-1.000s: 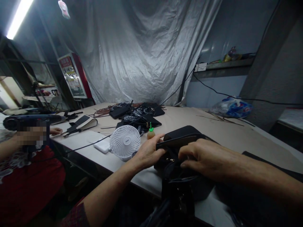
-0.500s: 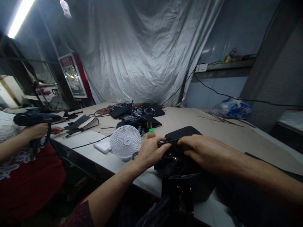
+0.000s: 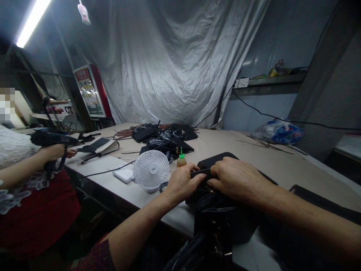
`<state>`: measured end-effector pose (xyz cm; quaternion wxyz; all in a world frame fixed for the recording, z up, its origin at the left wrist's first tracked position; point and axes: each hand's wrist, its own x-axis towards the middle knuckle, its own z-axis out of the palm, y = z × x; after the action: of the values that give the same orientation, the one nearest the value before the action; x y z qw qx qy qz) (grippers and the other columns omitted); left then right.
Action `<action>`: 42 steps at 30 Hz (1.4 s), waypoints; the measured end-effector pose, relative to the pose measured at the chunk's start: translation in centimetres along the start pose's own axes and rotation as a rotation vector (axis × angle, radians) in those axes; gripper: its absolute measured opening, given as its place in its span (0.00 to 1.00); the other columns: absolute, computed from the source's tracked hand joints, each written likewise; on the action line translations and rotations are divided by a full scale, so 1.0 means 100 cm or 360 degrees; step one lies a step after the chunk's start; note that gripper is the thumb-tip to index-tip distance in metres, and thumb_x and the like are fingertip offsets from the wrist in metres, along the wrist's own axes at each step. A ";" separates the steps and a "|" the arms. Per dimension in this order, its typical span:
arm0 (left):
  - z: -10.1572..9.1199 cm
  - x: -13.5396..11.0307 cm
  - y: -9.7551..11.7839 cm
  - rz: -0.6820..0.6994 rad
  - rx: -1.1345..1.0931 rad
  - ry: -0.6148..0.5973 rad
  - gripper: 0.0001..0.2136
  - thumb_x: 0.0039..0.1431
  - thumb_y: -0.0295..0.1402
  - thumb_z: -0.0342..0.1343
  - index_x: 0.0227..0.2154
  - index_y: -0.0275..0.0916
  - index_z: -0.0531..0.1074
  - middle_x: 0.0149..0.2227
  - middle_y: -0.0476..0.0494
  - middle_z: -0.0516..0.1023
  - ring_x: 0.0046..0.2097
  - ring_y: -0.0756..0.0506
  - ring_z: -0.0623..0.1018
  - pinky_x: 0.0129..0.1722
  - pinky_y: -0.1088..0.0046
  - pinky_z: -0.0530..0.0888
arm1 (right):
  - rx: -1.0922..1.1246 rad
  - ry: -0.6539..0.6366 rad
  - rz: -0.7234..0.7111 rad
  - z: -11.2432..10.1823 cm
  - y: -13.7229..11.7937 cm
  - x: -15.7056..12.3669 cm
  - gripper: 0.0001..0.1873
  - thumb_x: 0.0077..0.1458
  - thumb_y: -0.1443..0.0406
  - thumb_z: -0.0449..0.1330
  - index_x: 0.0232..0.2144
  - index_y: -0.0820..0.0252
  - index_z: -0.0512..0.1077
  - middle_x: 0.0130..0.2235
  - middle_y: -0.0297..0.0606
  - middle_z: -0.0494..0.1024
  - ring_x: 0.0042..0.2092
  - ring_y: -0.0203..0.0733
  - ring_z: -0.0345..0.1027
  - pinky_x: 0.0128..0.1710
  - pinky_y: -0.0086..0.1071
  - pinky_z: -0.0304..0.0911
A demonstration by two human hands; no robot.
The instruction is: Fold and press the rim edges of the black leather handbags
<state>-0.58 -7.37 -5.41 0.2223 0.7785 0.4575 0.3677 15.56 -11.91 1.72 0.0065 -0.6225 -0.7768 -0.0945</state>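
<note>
Between my two hands runs a thin black strap (image 3: pixel 201 172), held over a black bag (image 3: pixel 242 226) with gold-coloured fittings. My left hand (image 3: pixel 184 182) pinches the strap at its left part, thumb on the near side. Just to the right, my right hand (image 3: pixel 232 177) is closed on the same strap with its fingers curled. Dark folds and my hands hide much of the bag, so how the strap joins it cannot be seen. Behind my left hand stands a small bottle (image 3: pixel 181 160) with a green nozzle.
A white fan (image 3: pixel 151 171) stands left of my hands. Farther back lies a pile of black bags (image 3: pixel 169 137) with wrapped handles. At the left, a co-worker's hand holds a heat gun (image 3: pixel 53 139) near a small bag (image 3: pixel 103 146). A cable (image 3: pixel 98 173) crosses the table.
My right hand has moved a little left along the strap, closer to my left hand. The co-worker's heat gun has shifted slightly right in view, as the whole view has moved a little.
</note>
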 end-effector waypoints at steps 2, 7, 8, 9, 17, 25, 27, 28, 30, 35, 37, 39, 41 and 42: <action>0.000 0.000 -0.003 -0.0011 -0.0101 -0.0033 0.14 0.53 0.44 0.57 0.37 0.40 0.76 0.32 0.46 0.78 0.36 0.45 0.76 0.35 0.73 0.70 | -0.0008 -0.0004 0.0010 0.002 0.000 0.002 0.13 0.52 0.62 0.52 0.27 0.56 0.77 0.30 0.42 0.76 0.29 0.42 0.68 0.25 0.33 0.48; -0.003 0.003 -0.015 -0.0028 -0.0535 -0.0180 0.10 0.50 0.36 0.61 0.35 0.38 0.74 0.30 0.50 0.76 0.32 0.50 0.73 0.30 0.79 0.67 | 0.0027 0.0178 0.0019 0.010 0.009 0.003 0.16 0.55 0.61 0.48 0.27 0.55 0.75 0.30 0.39 0.77 0.29 0.41 0.67 0.26 0.33 0.47; -0.003 0.004 -0.017 -0.0026 -0.0607 -0.0201 0.10 0.49 0.34 0.61 0.35 0.38 0.74 0.30 0.50 0.75 0.31 0.51 0.73 0.30 0.79 0.67 | 0.0047 0.0201 0.0021 0.012 0.011 0.003 0.16 0.56 0.61 0.48 0.27 0.54 0.75 0.30 0.38 0.77 0.28 0.41 0.67 0.26 0.33 0.47; -0.004 0.005 -0.019 -0.0023 -0.0662 -0.0212 0.09 0.49 0.33 0.61 0.34 0.37 0.74 0.30 0.51 0.75 0.31 0.52 0.72 0.30 0.80 0.67 | 0.0073 0.0215 0.0029 0.013 0.012 0.003 0.16 0.56 0.60 0.48 0.27 0.53 0.74 0.29 0.37 0.77 0.28 0.40 0.66 0.26 0.33 0.47; -0.002 0.009 -0.022 -0.0026 -0.0712 -0.0182 0.11 0.50 0.36 0.62 0.35 0.35 0.75 0.29 0.50 0.74 0.29 0.52 0.71 0.29 0.79 0.67 | 0.0178 0.0200 0.0015 0.018 0.017 0.009 0.14 0.55 0.63 0.48 0.30 0.53 0.75 0.28 0.38 0.76 0.28 0.40 0.65 0.26 0.32 0.49; -0.006 0.009 -0.024 0.0005 -0.0774 -0.0174 0.11 0.52 0.36 0.61 0.35 0.34 0.76 0.30 0.48 0.75 0.31 0.52 0.71 0.31 0.78 0.67 | -0.0051 0.0112 0.0163 0.015 0.014 0.014 0.15 0.55 0.60 0.49 0.32 0.55 0.76 0.28 0.44 0.77 0.29 0.47 0.70 0.25 0.34 0.50; -0.006 0.008 -0.024 0.0002 -0.0774 -0.0172 0.11 0.52 0.36 0.61 0.35 0.34 0.76 0.29 0.49 0.75 0.31 0.52 0.71 0.31 0.78 0.67 | -0.0091 0.0110 0.0166 0.014 0.012 0.015 0.15 0.55 0.61 0.49 0.32 0.56 0.76 0.29 0.46 0.77 0.30 0.49 0.71 0.25 0.35 0.51; -0.005 0.008 -0.024 -0.0001 -0.0775 -0.0170 0.10 0.52 0.36 0.60 0.35 0.34 0.76 0.29 0.49 0.75 0.31 0.52 0.71 0.31 0.78 0.66 | -0.0105 0.0114 0.0162 0.013 0.012 0.016 0.15 0.55 0.62 0.49 0.33 0.56 0.76 0.29 0.46 0.77 0.30 0.49 0.71 0.25 0.35 0.52; -0.005 0.008 -0.024 -0.0018 -0.0788 -0.0159 0.10 0.52 0.35 0.60 0.35 0.34 0.76 0.29 0.49 0.75 0.30 0.53 0.70 0.31 0.79 0.65 | -0.0120 0.0126 0.0158 0.013 0.011 0.016 0.15 0.56 0.62 0.49 0.32 0.56 0.76 0.29 0.47 0.77 0.30 0.50 0.71 0.25 0.35 0.53; -0.004 0.007 -0.023 -0.0069 -0.0848 -0.0154 0.11 0.51 0.37 0.61 0.33 0.34 0.76 0.28 0.50 0.74 0.29 0.53 0.69 0.29 0.79 0.64 | -0.0132 0.0133 0.0165 0.012 0.011 0.015 0.15 0.56 0.62 0.49 0.31 0.58 0.75 0.29 0.47 0.77 0.29 0.49 0.71 0.25 0.35 0.54; -0.003 0.007 -0.023 -0.0076 -0.0836 -0.0120 0.11 0.51 0.38 0.60 0.31 0.34 0.76 0.26 0.51 0.73 0.28 0.53 0.68 0.28 0.79 0.63 | -0.0134 0.0146 0.0157 0.012 0.011 0.015 0.14 0.56 0.62 0.50 0.31 0.59 0.75 0.28 0.48 0.77 0.29 0.49 0.71 0.25 0.34 0.54; -0.001 0.007 -0.021 -0.0091 -0.0796 -0.0033 0.10 0.51 0.38 0.60 0.29 0.34 0.76 0.25 0.50 0.72 0.27 0.53 0.68 0.28 0.78 0.64 | -0.0128 0.0153 0.0149 0.012 0.010 0.014 0.14 0.56 0.62 0.50 0.32 0.59 0.75 0.28 0.48 0.77 0.30 0.48 0.71 0.25 0.35 0.54; 0.002 0.008 -0.020 -0.0093 -0.0740 0.0073 0.09 0.50 0.37 0.60 0.27 0.35 0.76 0.25 0.50 0.73 0.28 0.52 0.69 0.28 0.78 0.64 | -0.0126 0.0143 0.0146 0.011 0.010 0.012 0.14 0.57 0.63 0.50 0.32 0.59 0.75 0.28 0.48 0.76 0.29 0.48 0.70 0.25 0.35 0.53; 0.002 0.008 -0.019 -0.0085 -0.0704 0.0114 0.08 0.50 0.36 0.60 0.26 0.35 0.76 0.25 0.50 0.73 0.29 0.52 0.70 0.29 0.78 0.65 | -0.0126 0.0138 0.0150 0.010 0.011 0.011 0.14 0.56 0.63 0.50 0.32 0.58 0.75 0.28 0.47 0.76 0.29 0.48 0.70 0.25 0.35 0.53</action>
<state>-1.18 -5.77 -6.56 0.3807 0.6849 0.3938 0.4805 16.44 -10.44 1.01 0.0201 -0.6534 -0.7414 -0.1515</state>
